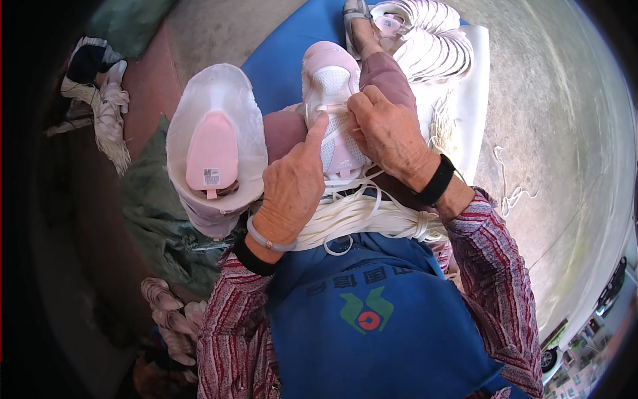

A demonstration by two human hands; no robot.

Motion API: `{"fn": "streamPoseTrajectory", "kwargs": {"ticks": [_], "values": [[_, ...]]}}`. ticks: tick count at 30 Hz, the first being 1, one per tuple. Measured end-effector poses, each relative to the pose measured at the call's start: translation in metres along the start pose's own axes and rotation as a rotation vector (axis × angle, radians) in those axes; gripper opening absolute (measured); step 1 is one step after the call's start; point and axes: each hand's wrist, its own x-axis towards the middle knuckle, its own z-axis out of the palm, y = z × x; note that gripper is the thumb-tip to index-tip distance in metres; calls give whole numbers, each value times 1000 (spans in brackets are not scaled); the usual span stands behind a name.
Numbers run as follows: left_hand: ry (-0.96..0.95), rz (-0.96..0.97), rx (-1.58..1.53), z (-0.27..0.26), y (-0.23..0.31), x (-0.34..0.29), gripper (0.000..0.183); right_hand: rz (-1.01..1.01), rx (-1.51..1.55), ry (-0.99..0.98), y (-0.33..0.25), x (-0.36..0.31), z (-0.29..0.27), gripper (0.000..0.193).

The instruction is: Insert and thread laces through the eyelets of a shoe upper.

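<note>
A pink and white shoe upper rests over my lap, its tongue and lace rows facing up. My left hand grips its left side, index finger stretched onto the lacing and the other fingers curled mostly out of sight. On the right side, my right hand is closed in a pinch on a white shoelace that crosses the upper. Just below, a thick bundle of white laces lies across my lap against the blue apron.
At left stands a white, shell-like upper with a pink tongue. Farther right, a stack of uppers sits on a white sheet. Loose laces lie on the floor. Green sacking and more uppers are at lower left.
</note>
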Motion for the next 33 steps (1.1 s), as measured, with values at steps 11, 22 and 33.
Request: {"fn": "streamPoseTrajectory", "kwargs": {"ticks": [11, 22, 33], "values": [[-89, -129, -242, -19, -2, -10, 23, 113, 170, -139, 12, -19, -6, 15], [-50, -122, -445, -20, 5, -4, 21, 104, 240, -83, -2, -8, -11, 25], [25, -49, -294, -9, -4, 9, 37, -113, -2, -227, 4, 15, -9, 26]]}}
